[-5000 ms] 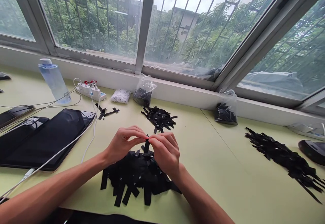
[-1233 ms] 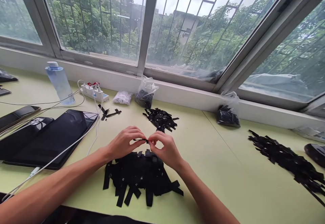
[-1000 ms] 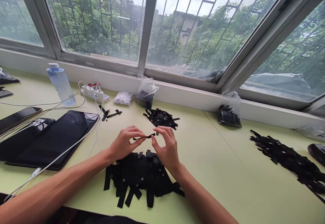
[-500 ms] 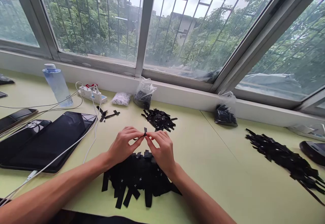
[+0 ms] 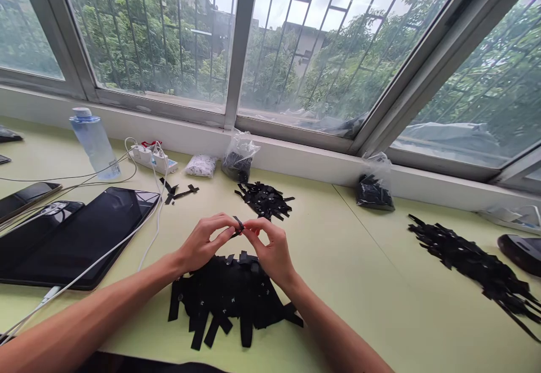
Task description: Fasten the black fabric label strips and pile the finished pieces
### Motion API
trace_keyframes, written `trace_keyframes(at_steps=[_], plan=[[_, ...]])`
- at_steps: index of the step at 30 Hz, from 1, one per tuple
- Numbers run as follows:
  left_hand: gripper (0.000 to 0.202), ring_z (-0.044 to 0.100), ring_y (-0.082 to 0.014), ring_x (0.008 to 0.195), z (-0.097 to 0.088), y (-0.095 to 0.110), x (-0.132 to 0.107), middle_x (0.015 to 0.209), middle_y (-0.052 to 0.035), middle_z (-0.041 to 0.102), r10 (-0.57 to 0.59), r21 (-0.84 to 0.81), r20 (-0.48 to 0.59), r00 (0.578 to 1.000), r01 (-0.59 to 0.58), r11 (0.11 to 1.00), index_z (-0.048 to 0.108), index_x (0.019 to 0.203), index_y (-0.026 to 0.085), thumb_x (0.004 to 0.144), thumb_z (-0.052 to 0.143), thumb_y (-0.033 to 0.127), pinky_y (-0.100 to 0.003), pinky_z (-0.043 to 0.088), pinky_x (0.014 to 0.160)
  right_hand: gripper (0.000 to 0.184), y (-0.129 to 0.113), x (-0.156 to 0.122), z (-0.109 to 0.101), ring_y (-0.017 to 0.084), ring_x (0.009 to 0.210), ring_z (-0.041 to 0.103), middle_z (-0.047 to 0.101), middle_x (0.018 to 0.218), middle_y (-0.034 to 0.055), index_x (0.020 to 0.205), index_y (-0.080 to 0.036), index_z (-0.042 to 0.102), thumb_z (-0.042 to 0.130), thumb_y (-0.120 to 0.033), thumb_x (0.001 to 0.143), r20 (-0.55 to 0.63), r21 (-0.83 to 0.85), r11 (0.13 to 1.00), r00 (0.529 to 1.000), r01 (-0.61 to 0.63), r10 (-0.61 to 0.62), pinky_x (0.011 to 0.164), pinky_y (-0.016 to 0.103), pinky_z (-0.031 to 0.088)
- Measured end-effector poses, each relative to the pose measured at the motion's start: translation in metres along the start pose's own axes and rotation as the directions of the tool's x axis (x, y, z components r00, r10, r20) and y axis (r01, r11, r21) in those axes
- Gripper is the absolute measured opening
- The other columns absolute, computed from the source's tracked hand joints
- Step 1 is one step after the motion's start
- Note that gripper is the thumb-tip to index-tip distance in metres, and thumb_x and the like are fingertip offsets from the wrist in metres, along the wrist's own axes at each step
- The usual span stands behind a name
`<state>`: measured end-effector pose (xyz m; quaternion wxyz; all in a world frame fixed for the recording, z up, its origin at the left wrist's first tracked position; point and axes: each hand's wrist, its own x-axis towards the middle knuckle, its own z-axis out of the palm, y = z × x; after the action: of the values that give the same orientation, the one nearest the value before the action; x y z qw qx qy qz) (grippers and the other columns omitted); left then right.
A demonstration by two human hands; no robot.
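A short black fabric strip [image 5: 238, 223] is pinched between the fingertips of my two hands, above the table. My left hand [image 5: 207, 240] grips it from the left with thumb and index finger. From the right, my right hand [image 5: 270, 243] pinches it in the same way. Fingertips hide much of the strip. Below my hands lies a wide pile of black fabric strips [image 5: 228, 294], some with small white marks like letters. Just beyond my hands is a smaller heap of black strips [image 5: 266, 198] with small shiny dots on it.
On the left lie a tablet [image 5: 105, 232], phones [image 5: 29, 198], white cables and a power strip [image 5: 154, 158], with a water bottle [image 5: 95, 145] behind. Plastic bags of black pieces [image 5: 236, 161] stand by the window. A long heap of black strips [image 5: 469, 260] lies at right.
The strip between my fingertips has tilted over to the left from nearly upright. My fingers have shifted slightly on it; both hands stay in about the same place.
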<state>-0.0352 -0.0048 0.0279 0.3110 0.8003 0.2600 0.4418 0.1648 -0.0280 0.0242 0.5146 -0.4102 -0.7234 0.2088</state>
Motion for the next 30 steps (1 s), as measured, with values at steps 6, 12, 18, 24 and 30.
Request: trace_keyframes(at_steps=[6, 12, 18, 24, 30], plan=[[0.019, 0.064, -0.0188, 0.092, -0.0002, -0.0027, 0.0004, 0.094, -0.0064, 0.07, -0.001, 0.008, 0.006, 1.0, 0.001, 1.0, 0.07, 0.098, 0.019, 0.101, 0.052, 0.025, -0.033, 0.051, 0.084, 0.012, -0.0008, -0.0003, -0.0013, 0.02, 0.077, 0.063, 0.072, 0.089, 0.0035, 0.1, -0.027, 0.073, 0.062, -0.026, 0.096, 0.017, -0.014, 0.998, 0.998, 0.058, -0.057, 0.073, 0.036, 0.051], [0.016, 0.063, -0.0177, 0.085, 0.0023, -0.0076, 0.0004, 0.088, -0.0056, 0.07, 0.037, 0.102, -0.035, 0.999, -0.034, 0.994, 0.072, 0.099, 0.019, 0.098, 0.057, 0.024, -0.032, 0.052, 0.078, 0.013, -0.0005, -0.0013, 0.0009, 0.02, 0.08, 0.065, 0.074, 0.089, 0.0031, 0.101, -0.028, 0.072, 0.061, -0.023, 0.097, 0.028, -0.096, 0.983, 0.988, 0.154, -0.152, 0.077, 0.039, 0.052], [0.016, 0.065, -0.0185, 0.085, 0.0021, -0.0071, 0.001, 0.09, -0.0067, 0.072, 0.065, 0.095, -0.06, 0.996, -0.059, 0.994, 0.075, 0.101, 0.02, 0.097, 0.059, 0.022, -0.032, 0.055, 0.078, 0.015, 0.0008, -0.0025, 0.0011, 0.022, 0.079, 0.066, 0.075, 0.092, 0.0035, 0.104, -0.028, 0.07, 0.058, -0.02, 0.098, 0.069, -0.281, 0.921, 0.963, 0.269, -0.26, 0.077, 0.042, 0.05], [0.017, 0.066, -0.0196, 0.088, 0.0022, -0.0079, 0.0025, 0.091, -0.0078, 0.074, 0.053, 0.062, -0.057, 0.997, -0.049, 0.997, 0.077, 0.098, 0.019, 0.096, 0.06, 0.022, -0.034, 0.055, 0.08, 0.017, 0.0019, -0.0038, 0.0021, 0.021, 0.079, 0.066, 0.075, 0.093, 0.0033, 0.103, -0.027, 0.067, 0.058, -0.015, 0.096, 0.09, -0.387, 0.855, 0.937, 0.345, -0.337, 0.077, 0.041, 0.049], [0.017, 0.067, -0.0201, 0.089, 0.0015, -0.0074, 0.0023, 0.093, -0.0082, 0.074, 0.037, 0.013, -0.037, 0.999, -0.036, 0.999, 0.078, 0.096, 0.02, 0.096, 0.061, 0.024, -0.035, 0.055, 0.083, 0.018, -0.0005, -0.005, 0.0025, 0.02, 0.077, 0.064, 0.075, 0.093, 0.0025, 0.1, -0.027, 0.065, 0.058, -0.012, 0.094, 0.097, -0.414, 0.821, 0.916, 0.392, -0.388, 0.075, 0.039, 0.048]])
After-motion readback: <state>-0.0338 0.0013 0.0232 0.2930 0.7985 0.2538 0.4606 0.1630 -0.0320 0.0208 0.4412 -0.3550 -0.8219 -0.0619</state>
